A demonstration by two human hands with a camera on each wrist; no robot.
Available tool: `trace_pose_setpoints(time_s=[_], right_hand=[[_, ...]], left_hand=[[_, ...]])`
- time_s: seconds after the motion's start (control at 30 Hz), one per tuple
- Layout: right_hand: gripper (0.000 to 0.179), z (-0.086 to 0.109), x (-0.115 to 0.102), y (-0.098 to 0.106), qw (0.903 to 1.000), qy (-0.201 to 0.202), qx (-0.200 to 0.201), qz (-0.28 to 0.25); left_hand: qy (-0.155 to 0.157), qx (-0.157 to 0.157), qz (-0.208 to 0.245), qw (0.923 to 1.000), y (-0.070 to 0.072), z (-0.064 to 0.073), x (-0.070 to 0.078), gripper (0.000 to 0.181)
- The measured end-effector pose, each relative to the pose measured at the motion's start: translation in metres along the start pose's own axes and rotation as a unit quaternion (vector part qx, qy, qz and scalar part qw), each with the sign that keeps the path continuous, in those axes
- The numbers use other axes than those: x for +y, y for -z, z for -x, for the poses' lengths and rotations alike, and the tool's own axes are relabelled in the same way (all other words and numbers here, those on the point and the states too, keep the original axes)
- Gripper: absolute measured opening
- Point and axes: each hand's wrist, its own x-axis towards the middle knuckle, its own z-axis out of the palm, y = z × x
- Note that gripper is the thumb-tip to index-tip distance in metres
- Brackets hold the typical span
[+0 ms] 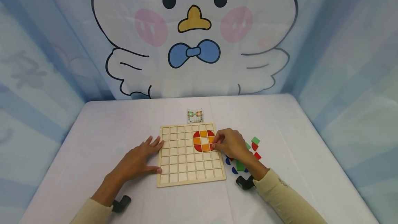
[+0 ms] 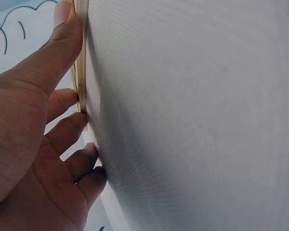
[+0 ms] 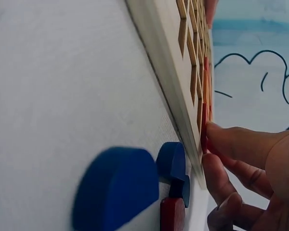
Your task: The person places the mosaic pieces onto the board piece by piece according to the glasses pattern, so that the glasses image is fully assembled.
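Note:
A wooden grid board [image 1: 177,166] lies flat on the table. At its upper right, red rounded corner pieces and orange squares [image 1: 203,133] form a ring around a bare cell. My left hand [image 1: 136,160] rests at the board's left edge, thumb and fingers spread and touching the rim. With thumb and fingertips, my right hand [image 1: 232,144] pinches a small red piece [image 3: 204,129] at the ring's lower right corner. In the head view the fingers partly cover that piece; the right wrist view shows it upright against the grid cells.
A small printed pattern card [image 1: 195,116] lies behind the board. Right of the board, partly under my right forearm, are several loose pieces: green [image 1: 240,166], blue [image 1: 234,170] and red [image 1: 257,155]. A patterned curtain [image 1: 192,78] hangs behind the table.

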Motion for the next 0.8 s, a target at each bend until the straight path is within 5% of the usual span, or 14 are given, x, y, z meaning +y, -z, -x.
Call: trace_pose_setpoints(time_s=[0.47, 0.8], right_hand=[[0.005, 0.011, 0.017, 0.020, 0.9995, -0.031, 0.002, -0.005], [0.015, 0.025, 0.030, 0.026, 0.9978, -0.020, -0.060, 0.020]], left_hand=[[-0.013, 0.009, -0.007, 0.9998, -0.001, 0.000, -0.002, 0.104], [-0.013, 0.009, -0.008, 0.9998, -0.003, -0.001, -0.003, 0.105]])
